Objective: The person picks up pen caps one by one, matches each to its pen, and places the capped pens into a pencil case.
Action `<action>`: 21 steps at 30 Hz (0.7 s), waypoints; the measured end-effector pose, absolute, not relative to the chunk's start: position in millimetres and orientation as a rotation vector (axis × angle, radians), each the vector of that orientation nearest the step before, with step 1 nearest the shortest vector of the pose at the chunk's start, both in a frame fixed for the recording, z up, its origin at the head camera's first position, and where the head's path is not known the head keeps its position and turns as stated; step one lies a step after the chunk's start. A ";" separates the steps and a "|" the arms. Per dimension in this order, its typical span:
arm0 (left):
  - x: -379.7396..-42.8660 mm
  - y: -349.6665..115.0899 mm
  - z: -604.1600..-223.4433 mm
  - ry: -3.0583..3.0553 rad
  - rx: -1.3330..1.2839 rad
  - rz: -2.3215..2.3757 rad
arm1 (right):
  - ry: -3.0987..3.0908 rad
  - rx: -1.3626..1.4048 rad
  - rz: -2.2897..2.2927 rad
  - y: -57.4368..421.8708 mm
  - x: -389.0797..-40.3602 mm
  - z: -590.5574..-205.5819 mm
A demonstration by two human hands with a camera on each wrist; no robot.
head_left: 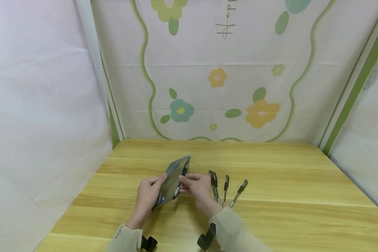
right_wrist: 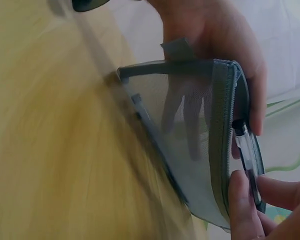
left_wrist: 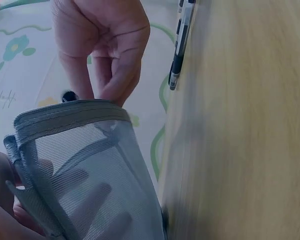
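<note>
A grey mesh zip pouch [head_left: 170, 183] stands tilted above the wooden table, its zipped side open toward the right. My left hand [head_left: 147, 194] grips it by the left edge, thumb on the near face and fingers showing through the mesh in the left wrist view. With thumb and fingertips, my right hand [head_left: 200, 189] pinches a black-capped clear pen [right_wrist: 247, 155] lengthwise in the pouch's mouth, between the zipper edges. Through the mesh in the right wrist view, another pen [right_wrist: 150, 127] lies along the pouch's bottom.
Several black-capped pens [head_left: 225, 183] lie on the table [head_left: 286, 217] just right of my right hand, partly behind its wrist. A white cloth with printed flowers [head_left: 261, 113] hangs at the table's back edge. White cloth walls [head_left: 44, 105] flank both sides.
</note>
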State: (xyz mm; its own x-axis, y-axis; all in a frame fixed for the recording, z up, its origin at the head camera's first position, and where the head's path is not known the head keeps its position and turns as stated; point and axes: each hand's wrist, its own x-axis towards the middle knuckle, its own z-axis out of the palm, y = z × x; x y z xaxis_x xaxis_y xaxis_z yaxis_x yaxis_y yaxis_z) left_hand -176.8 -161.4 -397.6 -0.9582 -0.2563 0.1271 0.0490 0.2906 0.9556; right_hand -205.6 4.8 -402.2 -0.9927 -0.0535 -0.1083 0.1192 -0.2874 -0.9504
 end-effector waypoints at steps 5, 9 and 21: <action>-175.4 -160.6 -396.7 -2.303 0.190 -1.725 | 1.854 0.061 -2.399 3.8 -205.7 -401.6; -173.8 -161.4 -397.3 -2.310 0.202 -1.736 | 1.858 -0.089 -2.325 4.5 -206.5 -403.6; -176.2 -164.8 -397.3 -2.317 0.209 -1.748 | 2.068 -0.314 -2.051 76.2 -227.1 -387.9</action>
State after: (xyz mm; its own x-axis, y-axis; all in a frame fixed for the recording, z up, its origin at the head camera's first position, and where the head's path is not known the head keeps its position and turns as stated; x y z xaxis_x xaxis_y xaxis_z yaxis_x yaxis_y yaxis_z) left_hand -176.2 -164.8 -397.3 -0.9631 -0.2508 0.0975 0.0250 0.2776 0.9604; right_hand -227.1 76.2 -387.9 -0.9547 -0.2974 -0.0002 -0.0022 0.0079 -1.0000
